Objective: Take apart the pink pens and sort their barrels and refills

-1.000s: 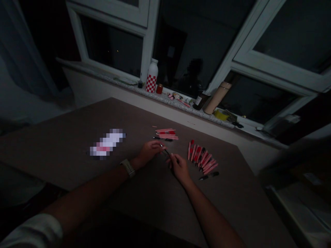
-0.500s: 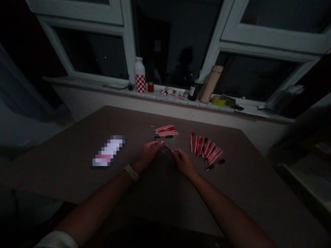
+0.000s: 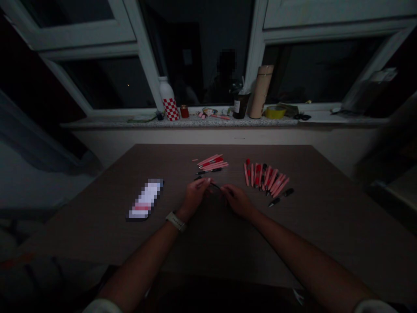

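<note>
Both my hands meet over the middle of a brown table (image 3: 97, 204). My left hand (image 3: 194, 196), with a watch on its wrist, and my right hand (image 3: 236, 201) each pinch one end of a thin dark pen (image 3: 215, 186) held between them. Just beyond my hands lies a small pile of pink and red pens (image 3: 212, 163). To the right of my right hand several pink pens (image 3: 266, 178) lie fanned out in a row, with two dark pen parts (image 3: 280, 197) beside them.
A blurred flat object (image 3: 145, 200) lies on the table to the left. The windowsill (image 3: 182, 123) behind holds a red-and-white checked bottle (image 3: 168, 99), a small red jar (image 3: 184, 111), a dark cup (image 3: 240, 104), a tan cylinder (image 3: 261, 91) and a roll of yellow tape (image 3: 275, 112). The room is dim.
The view has swung round to face the window squarely. My hands stay together on the dark pen, with little change in their grip.
</note>
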Motion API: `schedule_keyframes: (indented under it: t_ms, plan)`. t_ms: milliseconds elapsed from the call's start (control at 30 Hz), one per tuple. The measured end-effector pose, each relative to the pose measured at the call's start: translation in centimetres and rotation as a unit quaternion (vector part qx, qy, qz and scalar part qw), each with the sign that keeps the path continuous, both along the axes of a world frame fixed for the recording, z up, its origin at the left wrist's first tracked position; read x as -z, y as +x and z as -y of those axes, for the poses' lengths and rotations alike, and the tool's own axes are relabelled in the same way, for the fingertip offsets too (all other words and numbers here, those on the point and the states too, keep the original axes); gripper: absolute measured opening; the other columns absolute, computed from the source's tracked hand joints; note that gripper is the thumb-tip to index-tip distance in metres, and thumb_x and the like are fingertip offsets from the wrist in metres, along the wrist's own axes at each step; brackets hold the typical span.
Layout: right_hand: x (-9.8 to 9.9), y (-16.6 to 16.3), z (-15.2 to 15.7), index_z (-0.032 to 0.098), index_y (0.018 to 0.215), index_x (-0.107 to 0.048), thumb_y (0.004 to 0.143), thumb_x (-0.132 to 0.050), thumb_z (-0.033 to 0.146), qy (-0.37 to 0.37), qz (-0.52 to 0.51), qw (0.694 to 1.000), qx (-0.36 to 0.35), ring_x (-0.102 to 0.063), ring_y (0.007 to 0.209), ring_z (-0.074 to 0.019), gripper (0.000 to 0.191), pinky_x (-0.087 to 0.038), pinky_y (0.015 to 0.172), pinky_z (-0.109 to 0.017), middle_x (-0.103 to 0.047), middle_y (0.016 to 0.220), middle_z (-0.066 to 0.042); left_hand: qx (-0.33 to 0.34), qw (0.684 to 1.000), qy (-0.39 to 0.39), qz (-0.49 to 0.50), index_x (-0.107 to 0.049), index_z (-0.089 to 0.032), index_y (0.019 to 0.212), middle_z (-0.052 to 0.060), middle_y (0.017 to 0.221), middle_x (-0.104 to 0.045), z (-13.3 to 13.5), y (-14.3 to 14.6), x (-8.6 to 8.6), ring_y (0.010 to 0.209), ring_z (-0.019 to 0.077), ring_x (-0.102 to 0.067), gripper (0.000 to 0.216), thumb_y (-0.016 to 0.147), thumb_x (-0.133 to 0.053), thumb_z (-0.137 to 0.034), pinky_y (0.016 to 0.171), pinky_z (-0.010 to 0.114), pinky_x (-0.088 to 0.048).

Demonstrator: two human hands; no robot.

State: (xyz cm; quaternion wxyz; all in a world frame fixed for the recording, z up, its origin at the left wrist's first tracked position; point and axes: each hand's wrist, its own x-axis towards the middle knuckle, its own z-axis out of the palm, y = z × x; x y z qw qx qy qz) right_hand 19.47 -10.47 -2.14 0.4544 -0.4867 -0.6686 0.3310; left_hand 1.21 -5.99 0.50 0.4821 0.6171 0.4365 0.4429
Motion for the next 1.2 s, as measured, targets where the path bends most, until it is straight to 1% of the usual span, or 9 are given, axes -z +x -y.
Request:
schedule_keyframes:
  t_ms: [100,167,300,433,567,700,833,967,1200]
  plan:
    - [0.1,-0.1,0.0,0.021,0.085,-0.063,0.098,-0.044,0.047,-0.006,-0.012,1.000,0.006,-0.055,0.054,-0.0135,0.035,-0.040,0.056,-0.025,-0.059,0.062,0.003,-0.017,0.999,-0.015,0.023,-0.074,-0.015,0.100,0.007,0.087,-0.074,0.0,0.1,-0.2,0.059,0.0127,-0.059,0.046,0.080,-0.066,-0.055,0.051,0.021,-0.042]
    - [0.1,-0.1,0.0,0.021,0.087,-0.062,0.098,-0.045,0.046,-0.011,-0.025,1.000,0.004,-0.055,0.053,-0.0130,0.032,-0.040,0.055,-0.024,-0.063,0.066,0.002,-0.025,0.998,-0.032,0.038,-0.074,-0.015,0.101,0.007,0.089,-0.075,0.0,0.1,-0.2,0.059,0.0117,-0.058,0.044,0.077,-0.071,-0.052,0.052,0.021,-0.042]
    - [0.2,-0.1,-0.1,0.021,0.095,-0.061,0.096,-0.049,0.043,-0.009,-0.047,0.999,-0.003,-0.056,0.055,-0.0123,0.025,-0.043,0.056,-0.024,-0.068,0.077,0.001,-0.036,0.995,-0.054,0.078,-0.074,-0.015,0.101,0.006,0.087,-0.075,-0.1,0.1,0.0,0.057,0.0103,-0.056,0.042,0.071,-0.078,-0.044,0.053,0.021,-0.043]
    - [0.6,-0.1,-0.3,0.021,0.099,-0.061,0.093,-0.055,0.043,-0.010,-0.071,0.997,0.010,-0.059,0.059,-0.0132,0.023,-0.045,0.057,-0.025,-0.070,0.083,0.000,-0.077,0.991,-0.029,0.108,-0.075,-0.014,0.097,0.005,0.083,-0.073,-0.6,-0.1,0.2,0.055,0.0088,-0.053,0.038,0.072,-0.078,-0.042,0.051,0.020,-0.041]
    - [1.0,-0.1,-0.7,0.021,0.099,-0.062,0.087,-0.063,0.041,0.001,-0.100,0.994,0.037,-0.065,0.073,-0.0164,0.023,-0.049,0.066,-0.027,-0.070,0.085,-0.001,-0.133,0.976,0.004,0.173,-0.074,-0.013,0.093,0.005,0.086,-0.071,-1.4,-0.5,0.6,0.056,0.0070,-0.051,0.035,0.073,-0.077,-0.042,0.051,0.018,-0.040]
    - [1.0,0.1,-0.9,0.021,0.098,-0.067,0.083,-0.069,0.037,0.018,-0.117,0.991,0.058,-0.068,0.086,-0.0198,0.023,-0.052,0.079,-0.032,-0.073,0.091,-0.004,-0.179,0.954,0.001,0.239,-0.073,-0.013,0.092,0.003,0.085,-0.069,-1.9,-0.9,0.8,0.060,0.0062,-0.053,0.035,0.071,-0.079,-0.040,0.053,0.017,-0.042]
    - [0.8,0.3,-0.9,0.022,0.099,-0.073,0.086,-0.067,0.037,0.069,-0.073,0.993,0.066,-0.067,0.093,-0.0217,0.021,-0.052,0.083,-0.034,-0.073,0.098,-0.006,-0.169,0.948,-0.023,0.267,-0.072,-0.013,0.091,0.003,0.087,-0.068,-2.0,-1.0,0.9,0.066,0.0068,-0.058,0.035,0.069,-0.081,-0.039,0.057,0.016,-0.046]
    - [0.5,0.5,-0.9,0.023,0.103,-0.074,0.090,-0.062,0.035,0.124,-0.047,0.990,0.054,-0.066,0.091,-0.0210,0.021,-0.051,0.083,-0.034,-0.071,0.096,-0.007,-0.153,0.952,-0.045,0.263,-0.071,-0.013,0.091,0.004,0.089,-0.069,-1.9,-0.9,1.0,0.071,0.0084,-0.062,0.034,0.069,-0.081,-0.036,0.063,0.018,-0.050]
    - [0.6,0.9,-1.1,0.024,0.107,-0.071,0.094,-0.057,0.034,0.116,-0.023,0.989,0.094,-0.062,0.099,-0.0230,0.022,-0.048,0.090,-0.038,-0.067,0.103,-0.008,-0.105,0.972,-0.077,0.198,-0.070,-0.012,0.095,0.007,0.094,-0.073,-1.6,-0.6,1.1,0.077,0.0100,-0.068,0.029,0.075,-0.078,-0.032,0.076,0.023,-0.055]
